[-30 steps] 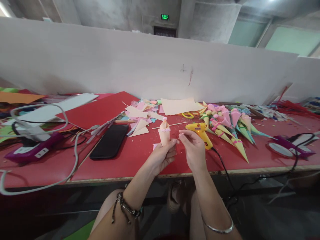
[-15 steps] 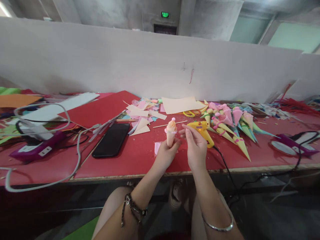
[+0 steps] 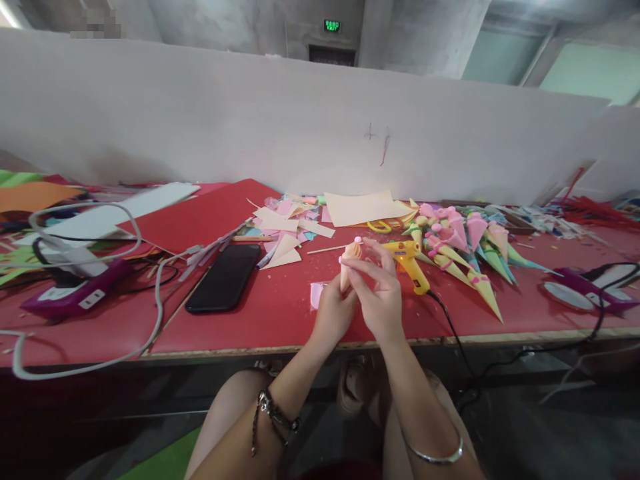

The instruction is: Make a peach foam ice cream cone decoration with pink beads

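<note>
A small peach craft ice cream cone (image 3: 353, 251), topped by a pink ball, stands nearly upright in front of me. My left hand (image 3: 335, 313) is closed around its lower part. The fingers of my right hand (image 3: 381, 293) are bent against the upper part from the right, hiding much of the swirl and the trim around it. Just beyond my right hand lies a yellow hot glue gun (image 3: 413, 267) with an orange light showing. A pink piece of paper (image 3: 317, 295) lies on the red table (image 3: 270, 320) left of my hands.
Several finished paper cones (image 3: 463, 247) are heaped at the right. A black phone (image 3: 223, 278) lies at the left, near a purple power strip (image 3: 80, 290) with a looping white cable (image 3: 159, 300). Paper scraps (image 3: 287, 227) and a thin stick (image 3: 330, 250) lie further back, before a white partition (image 3: 240, 120).
My right hand has moved left and its fingers now touch the top of the ice cream cone. My left hand, still holding the cone, has shifted slightly to the right.
</note>
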Demonstrator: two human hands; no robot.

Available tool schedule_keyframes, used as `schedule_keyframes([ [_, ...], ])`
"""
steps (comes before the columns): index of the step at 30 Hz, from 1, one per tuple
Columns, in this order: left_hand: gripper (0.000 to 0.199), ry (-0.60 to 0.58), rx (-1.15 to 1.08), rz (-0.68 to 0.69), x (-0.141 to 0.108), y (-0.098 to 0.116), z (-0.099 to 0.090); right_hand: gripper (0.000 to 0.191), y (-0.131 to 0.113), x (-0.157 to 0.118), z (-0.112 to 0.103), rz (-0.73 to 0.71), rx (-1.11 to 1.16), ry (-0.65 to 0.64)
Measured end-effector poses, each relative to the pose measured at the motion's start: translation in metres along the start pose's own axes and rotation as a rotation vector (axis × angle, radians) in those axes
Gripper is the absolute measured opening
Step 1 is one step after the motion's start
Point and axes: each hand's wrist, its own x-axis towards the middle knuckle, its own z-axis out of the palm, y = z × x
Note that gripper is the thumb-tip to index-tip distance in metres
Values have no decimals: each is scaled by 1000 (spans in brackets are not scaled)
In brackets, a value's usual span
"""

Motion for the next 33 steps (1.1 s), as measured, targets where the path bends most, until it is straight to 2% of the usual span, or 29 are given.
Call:
schedule_keyframes([
  [5,26,-33,10,50,-2,-1,-2,20,1,0,1,30,32,18],
  [11,20,21,241,91,-2,4,-7,20,4,1,0,34,64,55],
  [15,19,14,332,119,-3,5,-8,20,4,1,0,36,72,72],
  [20,14,27,352,124,-4,3,-8,18,4,1,0,142,163,83],
  [24,11,44,368,109,-4,2,-7,30,5,2,3,256,338,99],
  [29,12,27,312,88,-3,3,-6,42,6,3,4,296,504,114],
  [33,11,27,301,97,-2,3,-7,48,4,3,4,290,492,60],
])
